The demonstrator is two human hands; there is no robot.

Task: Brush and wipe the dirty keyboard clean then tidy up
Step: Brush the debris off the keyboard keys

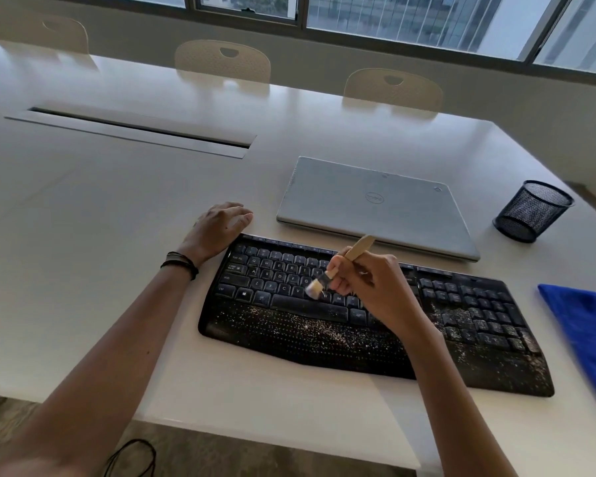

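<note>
The keyboard (289, 339) lies before us on the table (117, 201), near its front edge. Behind it lies the laptop (375, 208), and to the right of that stands the pen cup (530, 211). The cloth (585, 328) lies just right of the keyboard. Our left hand (217, 228) rests on the table at the keyboard's back left corner. Our right hand (375, 287) holds the brush (326, 276) at the middle keys. Chairs (222, 62) stand behind the far edge.

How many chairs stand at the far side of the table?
3: a left chair, a middle chair and a right chair, all behind the far edge of the table. Others may lie outside the view.
</note>
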